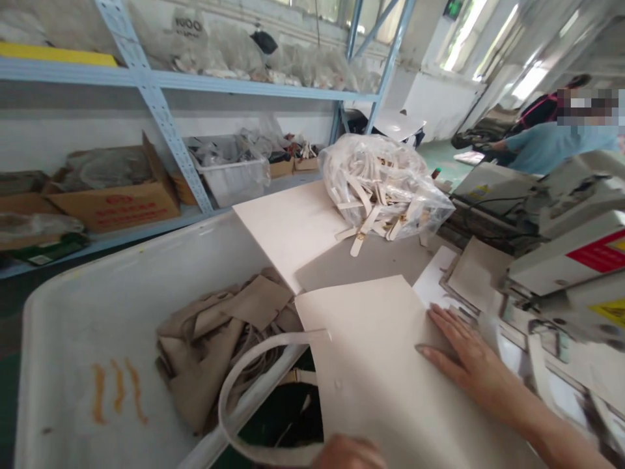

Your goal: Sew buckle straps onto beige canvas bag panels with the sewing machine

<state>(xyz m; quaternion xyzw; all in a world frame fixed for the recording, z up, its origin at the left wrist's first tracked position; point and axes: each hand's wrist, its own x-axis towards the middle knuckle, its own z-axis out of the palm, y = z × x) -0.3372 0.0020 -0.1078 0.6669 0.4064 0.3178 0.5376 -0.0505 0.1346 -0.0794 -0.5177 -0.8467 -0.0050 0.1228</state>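
Observation:
A large beige panel (pixel 371 339), like leather or fabric, lies across the work surface in front of me. My right hand (pixel 469 361) rests on its right side, fingers stretched out and thumb apart. A pale strap (pixel 229 384) joins the panel near its left edge and loops out to the left. The strap's other end runs to my left hand (pixel 349 454), cut off by the bottom edge of the view. Its fingers are curled at that end; the grip is partly hidden.
To the left, a white plastic bin (pixel 117 293) holds folded beige pieces (pixel 219 339). Behind the panel sits a clear bag of straps (pixel 385 189). Sewing machines (pixel 576 260) stand at right, with a person (pixel 561 143) beyond. Blue shelving (pixel 263 85) carries boxes and bags.

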